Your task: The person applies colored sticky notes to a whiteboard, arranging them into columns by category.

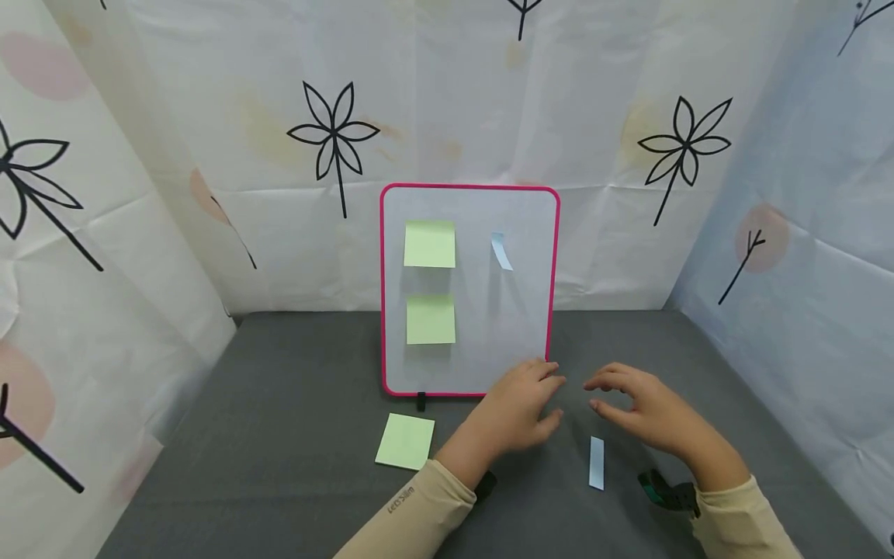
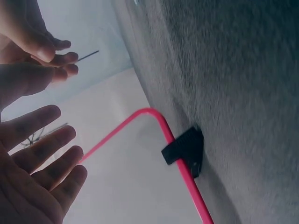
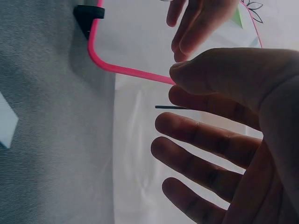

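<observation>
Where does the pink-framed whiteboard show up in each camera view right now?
Head: the pink-framed whiteboard stands upright at centre, behind both hands.
Left wrist: its lower corner and pink edge run across the lower middle.
Right wrist: its pink bottom edge lies at upper left, above the right hand.
Shared landmark: the black clip foot on the frame's bottom edge.

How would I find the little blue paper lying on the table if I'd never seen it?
Start at the pink-framed whiteboard standing on the grey table. Just in front of its right corner, below the right hand, lies a narrow pale blue paper strip. Unlike the square green sticky note, it is slim, and it lies flat.
</observation>
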The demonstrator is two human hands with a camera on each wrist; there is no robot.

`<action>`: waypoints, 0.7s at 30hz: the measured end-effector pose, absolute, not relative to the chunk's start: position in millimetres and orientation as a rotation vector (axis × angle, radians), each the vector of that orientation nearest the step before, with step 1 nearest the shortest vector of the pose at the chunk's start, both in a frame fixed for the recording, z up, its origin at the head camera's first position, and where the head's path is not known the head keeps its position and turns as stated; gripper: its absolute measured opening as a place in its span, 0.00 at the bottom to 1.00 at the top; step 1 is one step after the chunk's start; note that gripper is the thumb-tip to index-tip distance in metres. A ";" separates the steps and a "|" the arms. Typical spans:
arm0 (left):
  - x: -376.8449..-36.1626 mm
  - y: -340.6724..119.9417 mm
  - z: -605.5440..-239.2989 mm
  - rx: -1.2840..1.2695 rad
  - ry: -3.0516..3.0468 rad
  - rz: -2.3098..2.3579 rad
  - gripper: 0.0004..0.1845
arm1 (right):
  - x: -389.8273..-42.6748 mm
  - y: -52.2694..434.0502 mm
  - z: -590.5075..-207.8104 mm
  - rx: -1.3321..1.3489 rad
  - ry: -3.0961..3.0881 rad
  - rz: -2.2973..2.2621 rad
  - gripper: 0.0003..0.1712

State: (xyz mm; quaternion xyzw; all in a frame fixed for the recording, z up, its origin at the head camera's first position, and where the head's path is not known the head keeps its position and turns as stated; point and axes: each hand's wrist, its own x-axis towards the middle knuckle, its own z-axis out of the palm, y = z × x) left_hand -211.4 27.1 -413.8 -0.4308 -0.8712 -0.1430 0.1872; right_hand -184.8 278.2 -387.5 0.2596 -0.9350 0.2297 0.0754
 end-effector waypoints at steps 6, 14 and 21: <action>-205.8 32.2 -417.2 -1.260 -2.462 -0.403 0.20 | -178.7 279.9 -394.8 0.786 -2.814 0.667 0.10; -202.9 37.7 -420.3 -1.351 -2.520 -0.431 0.20 | -172.1 284.7 -412.6 0.810 -2.845 0.691 0.09; -200.4 43.6 -423.2 -1.383 -2.521 -0.436 0.20 | -171.1 287.0 -415.6 0.834 -2.887 0.679 0.09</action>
